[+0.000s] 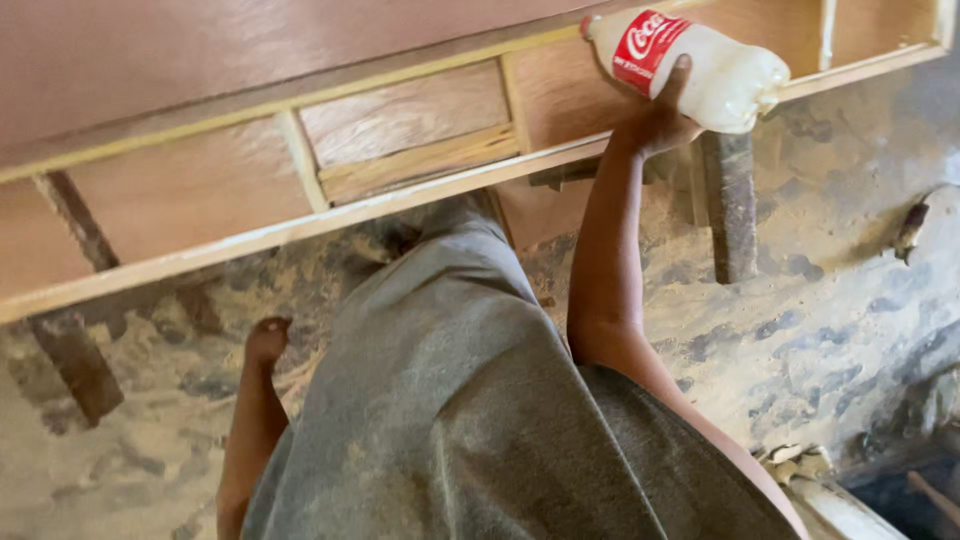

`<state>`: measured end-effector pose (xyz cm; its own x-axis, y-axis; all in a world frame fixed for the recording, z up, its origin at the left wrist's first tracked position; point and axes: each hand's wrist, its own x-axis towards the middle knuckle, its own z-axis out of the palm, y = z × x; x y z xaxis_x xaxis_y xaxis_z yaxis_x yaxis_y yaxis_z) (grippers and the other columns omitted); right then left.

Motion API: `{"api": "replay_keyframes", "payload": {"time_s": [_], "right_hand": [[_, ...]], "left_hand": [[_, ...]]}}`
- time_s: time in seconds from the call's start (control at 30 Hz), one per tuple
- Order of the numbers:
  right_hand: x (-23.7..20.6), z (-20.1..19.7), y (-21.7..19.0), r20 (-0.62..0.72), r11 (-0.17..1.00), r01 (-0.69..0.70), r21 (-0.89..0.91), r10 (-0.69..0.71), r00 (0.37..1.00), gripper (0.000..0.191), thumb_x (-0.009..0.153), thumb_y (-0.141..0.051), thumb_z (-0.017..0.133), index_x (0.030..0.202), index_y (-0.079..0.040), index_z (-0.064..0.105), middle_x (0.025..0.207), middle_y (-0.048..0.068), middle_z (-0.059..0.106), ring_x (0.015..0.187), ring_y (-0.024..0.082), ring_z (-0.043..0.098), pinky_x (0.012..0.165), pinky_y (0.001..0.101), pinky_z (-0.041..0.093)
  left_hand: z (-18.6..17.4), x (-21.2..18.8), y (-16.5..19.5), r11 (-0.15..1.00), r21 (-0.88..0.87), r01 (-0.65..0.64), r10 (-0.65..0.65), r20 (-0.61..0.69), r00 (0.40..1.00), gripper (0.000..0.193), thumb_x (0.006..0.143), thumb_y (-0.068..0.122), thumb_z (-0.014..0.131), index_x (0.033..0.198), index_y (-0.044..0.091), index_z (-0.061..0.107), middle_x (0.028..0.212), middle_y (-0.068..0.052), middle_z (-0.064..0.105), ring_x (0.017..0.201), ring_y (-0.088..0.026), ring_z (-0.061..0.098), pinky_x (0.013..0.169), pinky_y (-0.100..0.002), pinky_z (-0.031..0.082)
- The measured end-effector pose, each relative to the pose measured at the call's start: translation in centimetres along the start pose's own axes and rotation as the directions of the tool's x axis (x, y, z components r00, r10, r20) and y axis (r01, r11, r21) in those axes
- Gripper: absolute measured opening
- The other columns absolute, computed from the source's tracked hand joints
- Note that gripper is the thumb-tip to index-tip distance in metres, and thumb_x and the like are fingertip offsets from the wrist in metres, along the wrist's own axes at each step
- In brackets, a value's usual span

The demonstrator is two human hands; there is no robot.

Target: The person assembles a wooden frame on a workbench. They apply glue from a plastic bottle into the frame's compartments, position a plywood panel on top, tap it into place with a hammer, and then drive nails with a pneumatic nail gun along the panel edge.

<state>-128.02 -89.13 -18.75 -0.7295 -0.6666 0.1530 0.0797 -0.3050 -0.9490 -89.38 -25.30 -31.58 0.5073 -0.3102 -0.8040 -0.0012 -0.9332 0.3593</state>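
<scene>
Sawdust-covered floor (830, 330) below, wooden frame (300, 225) with plywood panels across top. Right hand (655, 120) clamped around plastic bottle (700, 70), white liquid inside, red label; bottle tilted, lying over frame's rail. Left hand (267, 340) hangs low beside grey shirt (460, 400), fingers curled loosely, holding nothing. Hammer (730, 200) lies on floor just below bottle.

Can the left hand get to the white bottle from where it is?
Probably not right away. The left hand hangs low beside the grey shirt, below the wooden frame, far from the white bottle, which the right hand holds over the frame.
</scene>
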Motion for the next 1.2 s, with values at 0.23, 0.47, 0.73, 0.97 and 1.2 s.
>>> {"api": "replay_keyframes", "payload": {"time_s": [0.23,0.47,0.73,0.97,1.2], "right_hand": [[-3.9,-0.1,-1.6,0.152,0.986,-0.165,-0.004,0.164,0.975,0.063,0.084,-0.01,0.086,0.132,0.016,0.056,0.125,0.028,0.068,0.104,0.036,0.07,0.086,0.0469,0.064],[-11.6,1.2,-2.9,0.315,0.948,-0.308,-0.087,0.319,0.894,0.061,0.09,-0.01,0.085,0.136,0.019,0.056,0.127,0.029,0.068,0.104,0.036,0.07,0.085,0.0475,0.063],[-23.5,3.5,-5.3,0.472,0.926,-0.377,-0.015,0.339,0.814,0.066,0.085,-0.006,0.083,0.139,0.011,0.048,0.126,0.026,0.066,0.104,0.034,0.071,0.085,0.048,0.065],[-37.1,4.6,-6.8,0.486,0.945,-0.327,0.011,0.281,0.828,0.064,0.089,-0.002,0.082,0.141,0.012,0.047,0.134,0.027,0.062,0.112,0.032,0.068,0.096,0.0467,0.063],[-51.0,6.6,-9.7,0.593,0.899,-0.438,0.032,0.336,0.732,0.068,0.087,-0.006,0.08,0.141,0.011,0.043,0.129,0.027,0.062,0.106,0.035,0.069,0.089,0.0484,0.066]], "left_hand": [[-0.4,-0.3,5.3,0.97,-0.231,-0.075,0.062,-0.062,0.996,0.044,0.096,0.026,0.067,0.133,0.002,0.065,0.108,-0.015,0.075,0.087,-0.024,0.069,0.077,-0.036,0.054],[0.2,-0.4,5.4,0.971,0.084,-0.222,0.229,-0.088,0.969,0.051,0.1,0.038,0.065,0.136,0.003,0.064,0.12,-0.022,0.073,0.112,-0.033,0.07,0.096,-0.042,0.053],[-4.1,0.4,-1.8,0.999,-0.004,0.046,-0.046,-0.026,0.999,0.055,0.099,0.036,0.061,0.144,0.006,0.056,0.135,-0.021,0.064,0.119,-0.037,0.063,0.099,-0.047,0.051],[-11.3,1.8,-11.9,0.984,-0.177,-0.012,0.015,0.012,1.0,0.05,0.099,0.034,0.062,0.138,0.002,0.061,0.128,-0.019,0.07,0.116,-0.033,0.069,0.098,-0.044,0.053],[-19.6,-0.3,-22.2,0.954,-0.239,0.183,-0.165,0.097,0.982,0.046,0.097,0.031,0.064,0.132,0.002,0.067,0.13,-0.02,0.07,0.117,-0.033,0.068,0.097,-0.044,0.051]]}}
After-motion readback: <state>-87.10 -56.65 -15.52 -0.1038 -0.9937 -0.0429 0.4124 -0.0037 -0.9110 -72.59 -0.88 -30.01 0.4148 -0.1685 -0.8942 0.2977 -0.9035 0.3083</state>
